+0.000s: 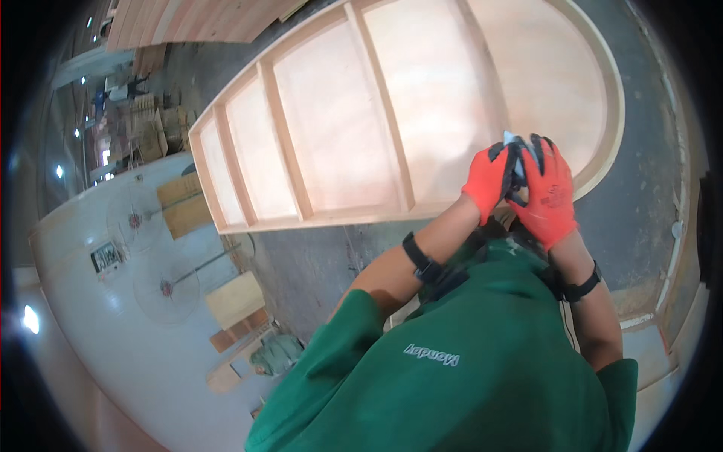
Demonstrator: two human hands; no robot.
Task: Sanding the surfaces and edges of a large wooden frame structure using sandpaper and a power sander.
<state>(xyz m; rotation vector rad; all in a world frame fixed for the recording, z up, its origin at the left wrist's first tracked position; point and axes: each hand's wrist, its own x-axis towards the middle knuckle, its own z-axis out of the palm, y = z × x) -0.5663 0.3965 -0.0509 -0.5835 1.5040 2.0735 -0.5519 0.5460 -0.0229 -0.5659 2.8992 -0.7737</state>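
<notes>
My left hand (pixel 489 177), in an orange-red work glove with black fingertips, is closed around a small dark tool (pixel 519 175) with a pale tip. My right hand (pixel 547 190), gloved alike, grips the same tool from the other side. Fingers cover most of it, so its exact kind does not show. Both hands are at the near side of a large pale wooden frame (pixel 331 128). This frame has a thin panel, several crosswise slats and one rounded end on the right. The tool is close to the slat nearest that rounded end; whether it touches the wood I cannot tell.
Long wooden boards (pixel 181 22) lie stacked beyond the frame at the upper left. Two fans (pixel 167 288) stand along the pale wall at the left, near wooden panels (pixel 235 300) and a green cloth-like bundle (pixel 276 354). Grey floor (pixel 301 267) surrounds the frame.
</notes>
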